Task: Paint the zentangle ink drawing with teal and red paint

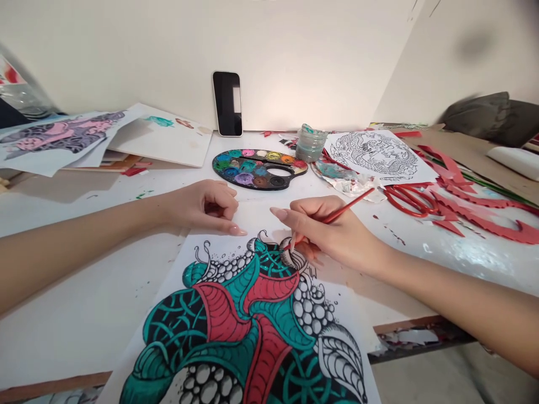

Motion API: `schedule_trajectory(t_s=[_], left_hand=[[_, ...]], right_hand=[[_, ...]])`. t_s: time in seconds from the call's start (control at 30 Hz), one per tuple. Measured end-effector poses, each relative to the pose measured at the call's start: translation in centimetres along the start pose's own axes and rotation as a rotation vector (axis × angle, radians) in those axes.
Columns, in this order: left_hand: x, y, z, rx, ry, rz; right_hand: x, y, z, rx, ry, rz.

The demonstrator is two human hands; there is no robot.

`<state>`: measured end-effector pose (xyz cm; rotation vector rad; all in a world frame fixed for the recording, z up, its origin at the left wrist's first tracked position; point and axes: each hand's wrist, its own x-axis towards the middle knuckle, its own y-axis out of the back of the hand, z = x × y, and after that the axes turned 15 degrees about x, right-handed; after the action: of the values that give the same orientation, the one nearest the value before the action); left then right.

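Observation:
A paper sheet with a black-outlined swirl design, partly coloured teal and red, lies on the table in front of me. My right hand is closed around a thin red paintbrush. The brush points down at an uncoloured curl near the top of the drawing; its tip is partly hidden by the fingers. At the sheet's upper left edge rests my left hand, its fingers curled in a loose fist with the thumb stretched along the paper. Nothing shows in it. Beyond both hands sits an oval watercolour palette with several colours.
A cloudy water jar stands beside a paint-stained crumpled tissue. Red-handled scissors lie among red paper scraps. A dragon line drawing is behind them. A phone leans on the wall; papers lie left.

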<state>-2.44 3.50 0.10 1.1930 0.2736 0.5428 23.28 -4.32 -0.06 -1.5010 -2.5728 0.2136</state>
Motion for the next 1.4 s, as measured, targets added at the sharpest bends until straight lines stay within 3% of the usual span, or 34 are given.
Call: schedule_trajectory(t_s=[0.2, 0.43, 0.7, 1.2, 1.4], left_hand=[[0.0, -0.2, 0.4, 0.081, -0.077, 0.065], [0.1, -0.6, 0.0, 0.124, -0.046, 0.079], [0.2, -0.7, 0.1, 0.078, -0.081, 0.106], [0.1, -0.7, 0.3, 0.049, -0.129, 0.112], [0.1, -0.7, 0.3, 0.064, -0.165, 0.113]], right_hand=[[0.2, -1.1, -0.3, -0.017, 0.124, -0.030], [-1.0, -2.5, -0.9, -0.239, 0.237, -0.047], [0.3, -1.8, 1.0, -0.067, 0.067, 0.009], [-0.3, -1.5, 1.2, -0.305, 0.139, -0.057], [-0.3, -1.6, 1.1, -0.309, 0.145, -0.017]])
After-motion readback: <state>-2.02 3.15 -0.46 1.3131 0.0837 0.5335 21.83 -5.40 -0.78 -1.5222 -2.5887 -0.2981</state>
